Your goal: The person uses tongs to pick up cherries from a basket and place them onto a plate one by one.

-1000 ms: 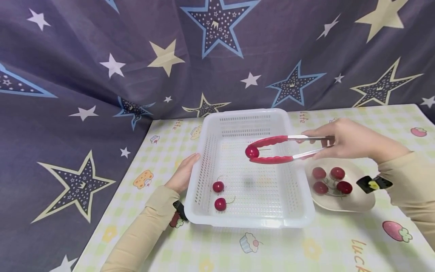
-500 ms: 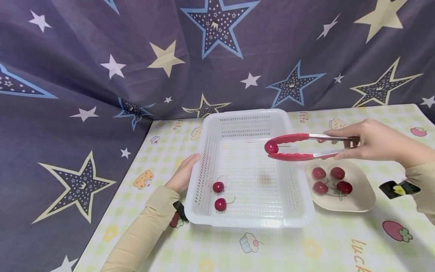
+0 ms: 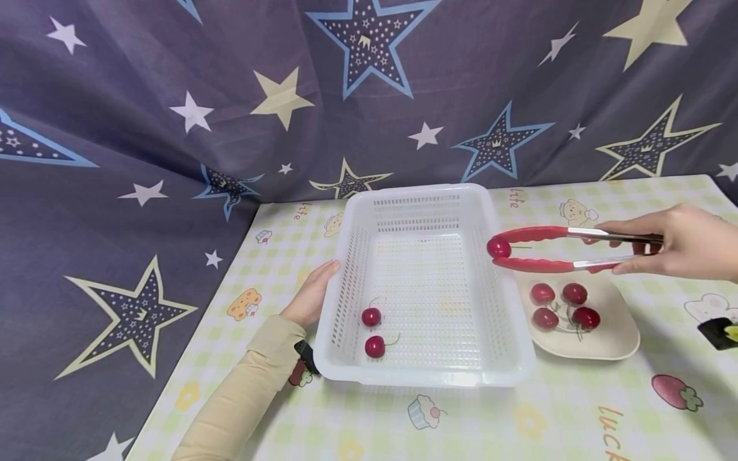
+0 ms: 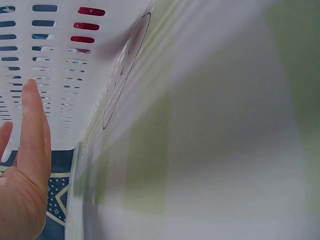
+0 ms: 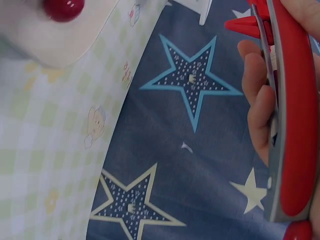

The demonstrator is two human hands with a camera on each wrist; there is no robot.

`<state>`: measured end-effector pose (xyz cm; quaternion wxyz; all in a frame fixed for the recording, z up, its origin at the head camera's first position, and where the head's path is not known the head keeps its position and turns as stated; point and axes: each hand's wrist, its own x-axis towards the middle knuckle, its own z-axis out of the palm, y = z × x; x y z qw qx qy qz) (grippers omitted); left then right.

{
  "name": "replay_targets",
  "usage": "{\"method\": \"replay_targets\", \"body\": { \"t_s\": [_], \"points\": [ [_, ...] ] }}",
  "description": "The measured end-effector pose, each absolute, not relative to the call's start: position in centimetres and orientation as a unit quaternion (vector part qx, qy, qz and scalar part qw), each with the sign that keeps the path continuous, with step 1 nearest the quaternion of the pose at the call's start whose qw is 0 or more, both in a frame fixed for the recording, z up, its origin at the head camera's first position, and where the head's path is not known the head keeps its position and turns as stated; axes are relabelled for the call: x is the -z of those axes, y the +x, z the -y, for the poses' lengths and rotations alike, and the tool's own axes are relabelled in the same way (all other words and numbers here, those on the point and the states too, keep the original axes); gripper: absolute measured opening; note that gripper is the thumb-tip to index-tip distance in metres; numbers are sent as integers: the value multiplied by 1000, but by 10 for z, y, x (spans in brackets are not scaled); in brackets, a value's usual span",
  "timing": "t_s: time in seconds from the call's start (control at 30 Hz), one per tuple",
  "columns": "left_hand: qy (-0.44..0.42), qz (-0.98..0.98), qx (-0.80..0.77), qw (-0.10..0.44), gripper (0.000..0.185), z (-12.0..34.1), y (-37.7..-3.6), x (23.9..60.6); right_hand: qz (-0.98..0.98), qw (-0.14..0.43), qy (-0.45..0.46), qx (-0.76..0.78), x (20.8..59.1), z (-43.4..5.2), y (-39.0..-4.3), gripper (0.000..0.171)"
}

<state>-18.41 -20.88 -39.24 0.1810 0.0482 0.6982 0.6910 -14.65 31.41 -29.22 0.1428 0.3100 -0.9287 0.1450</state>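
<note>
My right hand grips red-tipped tongs, also close up in the right wrist view. A cherry with its stem is pinched between the tong tips, above the right rim of a white basket. My left hand rests with straight fingers against the basket's left side; the left wrist view shows the fingers along the slotted wall. Inside the basket's near left lie two cherries, one cherry behind the other cherry. A cream plate to the right holds several cherries.
A green-and-white checked cloth with printed pictures covers the table. Behind and to the left hangs a dark curtain with stars. The plate stands close against the basket's right side.
My right hand has moved right with the tongs, carrying the pinched cherry from over the basket's middle to its right rim. The left hand and basket have stayed put.
</note>
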Motion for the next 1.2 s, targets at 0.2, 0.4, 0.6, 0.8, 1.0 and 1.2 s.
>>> {"method": "replay_targets", "body": {
  "t_s": [0.2,0.4,0.6,0.8,1.0,1.2],
  "points": [
    [55,-697,-690,187,58,210,-185,393,941,148,271,-139,297,-326,-139,60],
    [55,-696,-693,182,57,209,-185,393,963,117,219,-100,305,-333,-133,58],
    [53,-693,-697,177,56,209,-185,393,966,101,212,-113,320,-341,-130,57],
    [57,-691,-698,179,57,209,-185,394,967,92,212,-102,328,-345,-131,56],
    [64,-693,-694,183,59,210,-185,393,964,97,229,-90,333,-348,-132,55],
    [57,-686,-701,185,56,209,-185,393,960,82,255,-78,333,-349,-134,56]
  ]
}}
